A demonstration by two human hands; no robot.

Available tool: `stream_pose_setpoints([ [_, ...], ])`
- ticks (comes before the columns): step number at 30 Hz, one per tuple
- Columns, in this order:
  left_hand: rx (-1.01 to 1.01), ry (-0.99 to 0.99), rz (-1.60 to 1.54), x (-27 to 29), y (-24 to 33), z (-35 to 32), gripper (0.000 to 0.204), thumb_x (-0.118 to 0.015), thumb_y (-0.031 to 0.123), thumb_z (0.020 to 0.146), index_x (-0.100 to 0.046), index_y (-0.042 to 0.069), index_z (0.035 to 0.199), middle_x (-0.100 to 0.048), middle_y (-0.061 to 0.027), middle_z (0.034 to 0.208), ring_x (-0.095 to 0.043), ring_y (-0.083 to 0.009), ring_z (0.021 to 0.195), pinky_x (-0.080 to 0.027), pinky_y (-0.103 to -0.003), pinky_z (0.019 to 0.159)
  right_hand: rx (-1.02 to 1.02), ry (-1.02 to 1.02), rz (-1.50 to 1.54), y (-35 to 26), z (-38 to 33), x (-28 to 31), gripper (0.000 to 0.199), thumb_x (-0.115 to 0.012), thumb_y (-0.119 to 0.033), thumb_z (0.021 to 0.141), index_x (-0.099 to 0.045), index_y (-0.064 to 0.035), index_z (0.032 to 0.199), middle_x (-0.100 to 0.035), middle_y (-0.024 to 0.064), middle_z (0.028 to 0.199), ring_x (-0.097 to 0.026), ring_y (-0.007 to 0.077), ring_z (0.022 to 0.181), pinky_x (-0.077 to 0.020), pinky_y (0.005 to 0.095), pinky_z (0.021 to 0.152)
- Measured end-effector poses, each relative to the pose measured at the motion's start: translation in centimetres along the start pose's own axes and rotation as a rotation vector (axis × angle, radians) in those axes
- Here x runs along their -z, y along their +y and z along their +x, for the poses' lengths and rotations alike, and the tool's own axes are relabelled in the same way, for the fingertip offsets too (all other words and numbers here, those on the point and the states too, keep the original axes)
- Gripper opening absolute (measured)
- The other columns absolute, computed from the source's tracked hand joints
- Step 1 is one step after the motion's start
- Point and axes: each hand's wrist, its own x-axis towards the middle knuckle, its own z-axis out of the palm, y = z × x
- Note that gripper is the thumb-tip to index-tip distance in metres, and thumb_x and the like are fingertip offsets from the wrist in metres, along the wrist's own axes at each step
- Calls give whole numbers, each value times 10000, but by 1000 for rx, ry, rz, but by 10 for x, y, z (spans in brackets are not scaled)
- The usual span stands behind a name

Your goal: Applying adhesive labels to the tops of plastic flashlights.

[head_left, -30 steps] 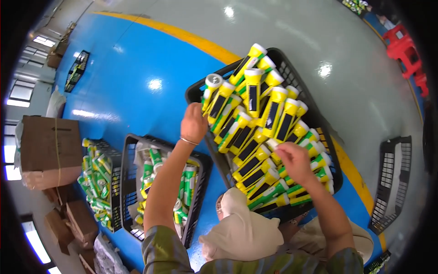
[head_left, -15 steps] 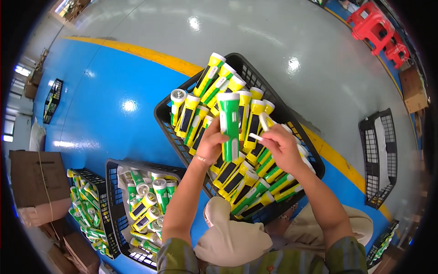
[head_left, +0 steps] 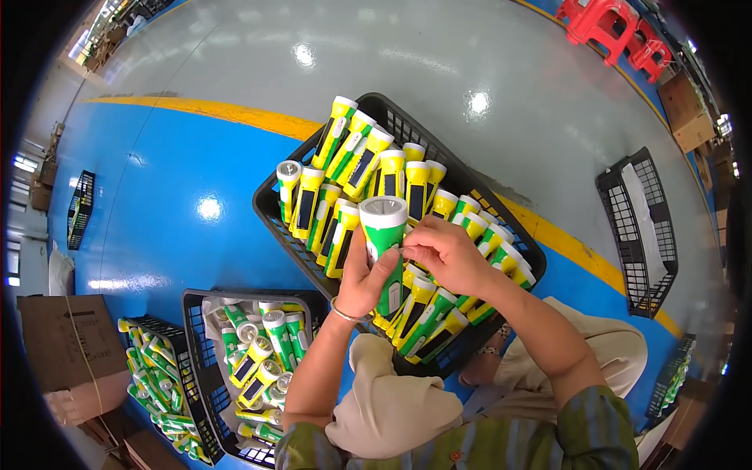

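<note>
My left hand is wrapped round the body of a green flashlight with a white head. The flashlight is upright, its lens end tipped up towards me. My right hand is closed in a pinch, its fingertips against the flashlight's side near my left thumb. What those fingertips hold is too small and covered to name. Just beyond and beneath both hands stands a large black crate, filled with yellow and green flashlights. Many carry a dark panel on the side and stand head up, leaning.
At lower left, a lined black crate holds more flashlights, beside another crate of green ones. A cardboard box stands farther left. On the right are a black crate with white lining and, far off, red stools.
The flashlight has come lower and tilted so its lens shows. My right hand has moved left onto it; the small white strip it held apart is no longer plainly visible. The view has shifted slightly.
</note>
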Motion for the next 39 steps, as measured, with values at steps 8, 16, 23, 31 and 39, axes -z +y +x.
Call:
stream_pose_setpoints([
  [8, -250, 242, 358, 2, -11, -12, 513, -603, 45, 781, -356, -34, 1223, -562, -111, 990, -550, -124, 796, -455, -250, 675, -73, -38, -289, -17, 2, -4, 187, -671, -214, 761, -603, -47, 811, -555, 126, 755, -566, 300, 657, -451, 387, 581],
  [16, -192, 197, 201, 9, -2, -17, 404, -557, 95, 827, -367, -39, 1158, -552, -106, 970, -576, -137, 829, -493, -267, 713, -5, -60, -109, -22, 0, -4, 153, -640, -166, 784, -587, -47, 864, -582, 130, 773, -573, 311, 668, -450, 386, 564],
  [23, 23, -46, -369, 9, 14, -18, 410, -567, 125, 851, -369, -23, 1178, -574, -110, 999, -606, -190, 872, -535, -328, 749, -71, -78, -127, -27, 1, -4, 110, -632, -147, 786, -594, -44, 794, -574, 121, 676, -577, 297, 641, -454, 371, 557],
  [31, -68, 345, 427, 19, -1, -31, 350, -640, 104, 721, -503, -30, 1014, -599, -132, 874, -584, -164, 743, -477, -300, 657, -84, -208, -120, -27, -3, -17, 123, -651, -82, 761, -597, -35, 862, -613, 116, 783, -594, 292, 702, -464, 347, 608],
  [39, 163, 1196, 831, 185, -39, -138, 288, -675, 166, 731, -510, -11, 888, -573, -153, 800, -555, -233, 635, -455, -359, 584, 236, -507, -30, -47, -41, -87, 66, -632, -96, 763, -596, -44, 780, -559, 102, 699, -563, 284, 634, -449, 355, 557],
])
